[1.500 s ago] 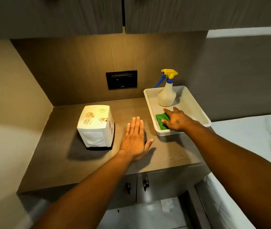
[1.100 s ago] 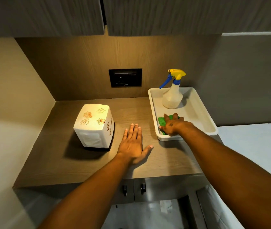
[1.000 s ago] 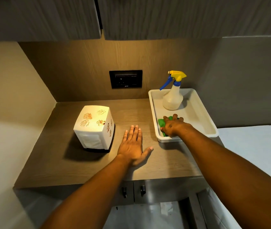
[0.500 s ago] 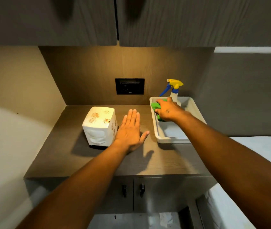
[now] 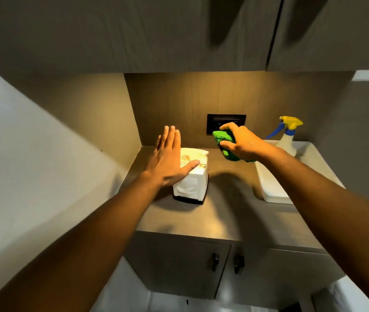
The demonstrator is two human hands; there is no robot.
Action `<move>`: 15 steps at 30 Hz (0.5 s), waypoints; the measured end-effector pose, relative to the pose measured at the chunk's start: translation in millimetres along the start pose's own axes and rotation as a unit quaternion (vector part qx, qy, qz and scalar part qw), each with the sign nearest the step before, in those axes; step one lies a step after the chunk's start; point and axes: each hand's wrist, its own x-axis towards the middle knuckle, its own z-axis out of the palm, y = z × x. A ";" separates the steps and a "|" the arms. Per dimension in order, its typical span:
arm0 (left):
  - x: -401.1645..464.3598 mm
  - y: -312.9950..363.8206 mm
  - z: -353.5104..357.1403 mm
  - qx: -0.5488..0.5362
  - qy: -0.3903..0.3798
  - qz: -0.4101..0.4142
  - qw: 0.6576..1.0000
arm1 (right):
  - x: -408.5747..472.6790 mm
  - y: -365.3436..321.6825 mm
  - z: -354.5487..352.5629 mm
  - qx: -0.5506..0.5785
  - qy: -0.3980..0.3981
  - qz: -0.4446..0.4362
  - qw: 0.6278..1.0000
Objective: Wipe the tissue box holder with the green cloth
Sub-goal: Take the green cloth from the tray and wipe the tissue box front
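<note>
green cloth (image 5: 226, 144) lifted from tray (image 5: 271, 188), right of tissue box holder (image 5: 192, 176)

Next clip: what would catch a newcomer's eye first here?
The bright green cloth, bunched in the right hand and held in the air above the counter, in front of the wall socket. Next, the open left hand spread over the white tissue box holder, and the spray bottle standing in the white tray at right.
</note>
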 end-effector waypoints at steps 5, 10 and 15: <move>-4.9 -55.6 22.3 -0.110 -0.088 -0.022 0.990 | 5.9 -2.5 24.5 0.022 -0.003 0.025 0.999; 16.0 -75.0 50.6 -0.223 -0.163 -0.008 0.961 | 15.9 -2.1 39.5 0.042 0.001 0.044 0.998; 37.0 -72.0 71.6 -0.316 -0.181 -0.014 0.931 | 23.9 -7.4 45.5 0.015 -0.003 0.028 0.999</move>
